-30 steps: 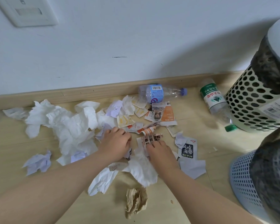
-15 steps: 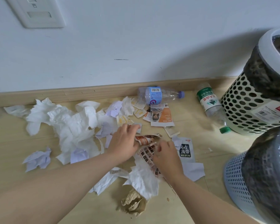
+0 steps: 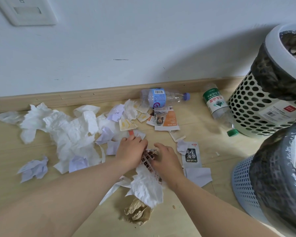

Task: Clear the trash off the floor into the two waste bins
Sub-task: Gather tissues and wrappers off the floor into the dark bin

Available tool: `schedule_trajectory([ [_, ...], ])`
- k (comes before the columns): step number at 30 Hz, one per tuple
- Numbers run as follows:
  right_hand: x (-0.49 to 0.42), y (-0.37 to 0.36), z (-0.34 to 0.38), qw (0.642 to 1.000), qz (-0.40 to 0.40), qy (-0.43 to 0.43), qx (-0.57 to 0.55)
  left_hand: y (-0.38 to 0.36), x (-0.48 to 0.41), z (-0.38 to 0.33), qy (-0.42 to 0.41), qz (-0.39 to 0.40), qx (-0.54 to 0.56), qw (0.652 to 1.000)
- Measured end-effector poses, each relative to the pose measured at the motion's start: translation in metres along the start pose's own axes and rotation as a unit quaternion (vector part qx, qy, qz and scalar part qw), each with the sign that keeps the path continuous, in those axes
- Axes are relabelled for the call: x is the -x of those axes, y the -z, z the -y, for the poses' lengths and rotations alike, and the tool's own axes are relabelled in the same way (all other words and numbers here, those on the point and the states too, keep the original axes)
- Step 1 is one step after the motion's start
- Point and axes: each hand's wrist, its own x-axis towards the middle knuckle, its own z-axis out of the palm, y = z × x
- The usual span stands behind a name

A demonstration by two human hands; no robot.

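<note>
Hands: left hand (image 3: pixel 132 149) and right hand (image 3: pixel 166 159) were close together, low over the middle of the floor (image 3: pixel 195 135), fingers curled, both gripping one wrapper.
Wrapper: the wrapper (image 3: pixel 147 158), red-brown checked and crumpled, was held between the two hands, with a white tissue (image 3: pixel 147 187) just below it, toward the near edge.
Tissue pile: the pile (image 3: pixel 70 134) spread over the left half of the floor, reaching the far edge.
Bottles: the blue bottle (image 3: pixel 159 100) lay on its side along the far edge; the green bottle (image 3: pixel 215 106) lay just beside the cream bin, cap pointing to the near side.
Bins: the cream bin (image 3: pixel 246 110) stood in the far right corner and the blue bin (image 3: pixel 243 183) at the right edge, nearer; both had dark liners.
Scraps: a leaflet (image 3: pixel 167 118) lay near the blue bottle, a sachet (image 3: pixel 190 154) just right of the right hand, and a paper ball (image 3: pixel 137 213) by the near edge, between the forearms.
</note>
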Motion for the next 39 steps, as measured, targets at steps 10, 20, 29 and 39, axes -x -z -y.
schedule_trajectory([
  [10,-0.003,0.006,0.017,0.998,-0.051,0.024,-0.031,0.013,0.004,0.025,0.034,0.049,0.222,0.973],
  [20,-0.015,0.040,0.013,0.942,-0.132,-0.119,-0.285,0.059,-0.002,0.004,0.134,0.013,0.504,0.853],
  [29,-0.010,0.045,0.022,0.910,-0.016,-0.095,-0.403,0.047,-0.001,-0.009,0.169,0.031,0.499,0.849],
  [39,0.004,0.022,-0.021,0.950,0.026,0.026,0.309,0.031,0.009,0.001,0.200,0.040,0.466,0.861],
])
